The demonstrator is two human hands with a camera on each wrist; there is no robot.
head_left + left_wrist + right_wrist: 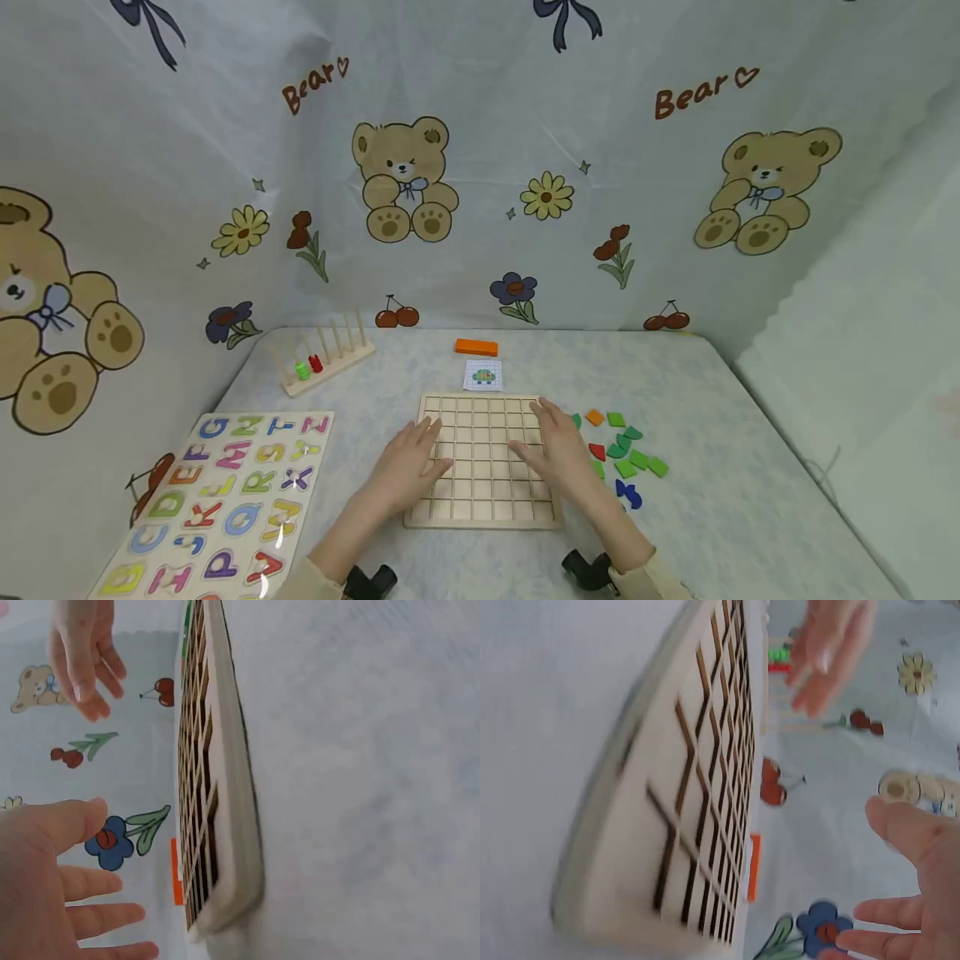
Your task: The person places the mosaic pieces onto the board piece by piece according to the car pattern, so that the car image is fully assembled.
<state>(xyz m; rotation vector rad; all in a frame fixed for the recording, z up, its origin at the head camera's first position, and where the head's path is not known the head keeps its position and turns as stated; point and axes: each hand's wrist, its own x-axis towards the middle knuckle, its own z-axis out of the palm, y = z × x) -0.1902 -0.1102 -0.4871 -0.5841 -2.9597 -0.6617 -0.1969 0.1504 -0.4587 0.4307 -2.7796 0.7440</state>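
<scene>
- Nearest are the cuffs (648, 579) and black wrist mounts (588, 571); if a wrist dipped, a mount might snag the board's near edge.
- The left hand (405, 467) is over the board's left side, fingers extended and thumb apart, holding nothing; the right hand (561, 450) mirrors it on the right. Both wrist views show gaps around the fingers.
- The board (483, 471), a pale grid, lies flat on the worktop (750, 500) between and below the hands. An uneven push from one side could twist it askew.
- The tiles (626, 468) lie loose just right of the board, some close to the right forearm. A rightward shove of the board, or a low sweep of that arm, could scatter them, the blue pieces (628, 493) included.
- The card (483, 376) sits just behind the board, the orange block (476, 347) beyond it; sliding the board away would likely bump or cover the card.
- The letter board (213, 542) is beside the left forearm, so an elbow swinging out might nudge it.
</scene>
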